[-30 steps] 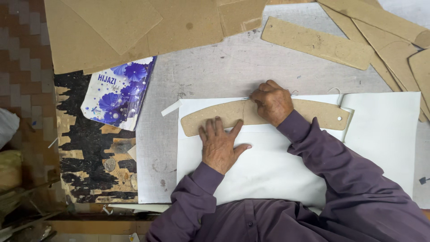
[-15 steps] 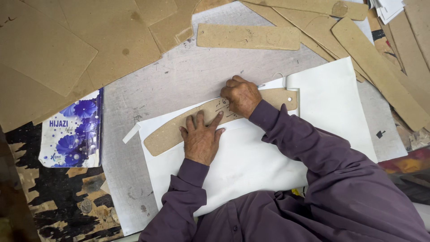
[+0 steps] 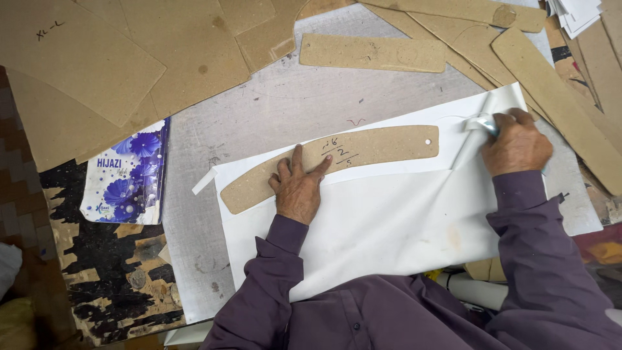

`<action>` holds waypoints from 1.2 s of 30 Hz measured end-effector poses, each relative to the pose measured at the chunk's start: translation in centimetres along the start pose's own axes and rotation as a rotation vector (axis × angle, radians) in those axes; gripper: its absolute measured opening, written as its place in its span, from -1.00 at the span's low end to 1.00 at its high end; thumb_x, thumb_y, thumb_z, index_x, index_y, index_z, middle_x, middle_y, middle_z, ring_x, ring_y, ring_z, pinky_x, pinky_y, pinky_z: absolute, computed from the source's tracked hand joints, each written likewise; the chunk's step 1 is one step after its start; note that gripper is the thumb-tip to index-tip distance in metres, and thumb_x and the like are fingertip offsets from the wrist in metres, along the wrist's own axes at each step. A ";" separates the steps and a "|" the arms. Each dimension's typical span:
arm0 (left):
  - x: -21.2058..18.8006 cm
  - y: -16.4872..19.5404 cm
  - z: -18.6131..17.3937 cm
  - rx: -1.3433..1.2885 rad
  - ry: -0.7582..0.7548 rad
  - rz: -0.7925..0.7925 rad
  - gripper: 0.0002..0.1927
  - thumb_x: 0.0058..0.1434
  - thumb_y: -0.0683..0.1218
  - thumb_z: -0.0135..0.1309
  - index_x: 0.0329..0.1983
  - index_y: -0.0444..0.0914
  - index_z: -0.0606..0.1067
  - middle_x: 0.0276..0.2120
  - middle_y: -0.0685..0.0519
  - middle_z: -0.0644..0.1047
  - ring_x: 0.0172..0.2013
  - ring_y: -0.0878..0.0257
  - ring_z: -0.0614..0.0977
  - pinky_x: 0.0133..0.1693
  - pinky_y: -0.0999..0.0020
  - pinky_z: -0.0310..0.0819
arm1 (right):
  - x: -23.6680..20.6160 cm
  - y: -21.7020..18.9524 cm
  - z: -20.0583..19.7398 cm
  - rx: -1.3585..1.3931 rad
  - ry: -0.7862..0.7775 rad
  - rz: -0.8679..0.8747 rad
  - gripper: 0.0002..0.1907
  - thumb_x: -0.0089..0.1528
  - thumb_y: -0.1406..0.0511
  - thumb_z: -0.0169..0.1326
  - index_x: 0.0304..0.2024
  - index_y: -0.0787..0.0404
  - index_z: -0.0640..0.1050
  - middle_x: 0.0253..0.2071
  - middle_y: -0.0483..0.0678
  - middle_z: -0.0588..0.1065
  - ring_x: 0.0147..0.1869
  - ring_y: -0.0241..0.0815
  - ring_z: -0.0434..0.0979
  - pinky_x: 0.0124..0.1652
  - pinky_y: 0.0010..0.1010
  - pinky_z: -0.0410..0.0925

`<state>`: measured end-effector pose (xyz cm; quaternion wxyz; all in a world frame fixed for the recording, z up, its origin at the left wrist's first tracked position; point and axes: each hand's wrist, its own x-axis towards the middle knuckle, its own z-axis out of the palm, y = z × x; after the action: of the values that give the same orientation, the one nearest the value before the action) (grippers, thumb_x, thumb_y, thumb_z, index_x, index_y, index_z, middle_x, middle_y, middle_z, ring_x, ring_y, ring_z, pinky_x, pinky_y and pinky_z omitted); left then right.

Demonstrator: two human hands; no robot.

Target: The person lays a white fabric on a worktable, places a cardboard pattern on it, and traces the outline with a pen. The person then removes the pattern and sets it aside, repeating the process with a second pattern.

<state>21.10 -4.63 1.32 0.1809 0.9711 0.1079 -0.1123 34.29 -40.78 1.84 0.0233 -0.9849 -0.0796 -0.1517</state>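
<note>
Item: curved cardboard template [image 3: 337,162], long axis left-right on white fabric [image 3: 389,227]; my left hand [image 3: 298,191] fingers spread flat on it; right hand [image 3: 515,146] pinching fabric edge

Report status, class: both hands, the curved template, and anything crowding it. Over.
Left hand flat, pinning curved cardboard template on white fabric. Right hand gripping fabric's turned-up edge, small pale object in fingers. Loose cardboard pieces lie beyond, clear of template.
</note>
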 end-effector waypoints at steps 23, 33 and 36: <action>1.7 4.0 2.5 0.073 0.261 0.306 -0.52 0.22 -0.24 0.05 0.21 -0.06 0.56 0.21 -0.12 0.44 0.22 -0.21 0.40 0.20 -0.12 0.41 | 3.8 -18.2 4.5 0.716 -0.069 -0.565 -0.76 0.08 0.48 0.30 -0.20 0.20 0.73 -0.33 -0.05 0.57 -0.30 -0.17 0.59 -0.34 -0.39 0.51; 2.2 4.3 2.6 0.062 0.207 0.276 -0.64 0.32 -0.10 0.06 0.18 -0.08 0.58 0.16 -0.12 0.45 0.20 -0.24 0.41 0.05 -0.07 0.54 | 4.3 -17.4 5.1 0.592 -0.066 -0.619 -0.70 -0.13 0.49 0.27 -0.32 0.23 0.72 -0.30 -0.05 0.57 -0.15 -0.10 0.55 -0.28 -0.30 0.51; 2.2 4.7 2.1 0.080 0.223 0.277 -0.61 0.31 -0.07 0.05 0.22 -0.04 0.55 0.19 -0.09 0.44 0.18 -0.23 0.41 0.03 -0.05 0.56 | 4.5 -14.2 4.5 0.557 -0.027 -0.582 -0.70 -0.07 0.54 0.23 -0.30 0.21 0.72 -0.28 -0.07 0.57 -0.12 -0.12 0.55 -0.26 -0.34 0.51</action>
<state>23.95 -9.31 0.36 0.1427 0.9895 -0.0121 0.0177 37.50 -25.83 -0.83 0.2446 -0.8791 -0.3934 -0.1118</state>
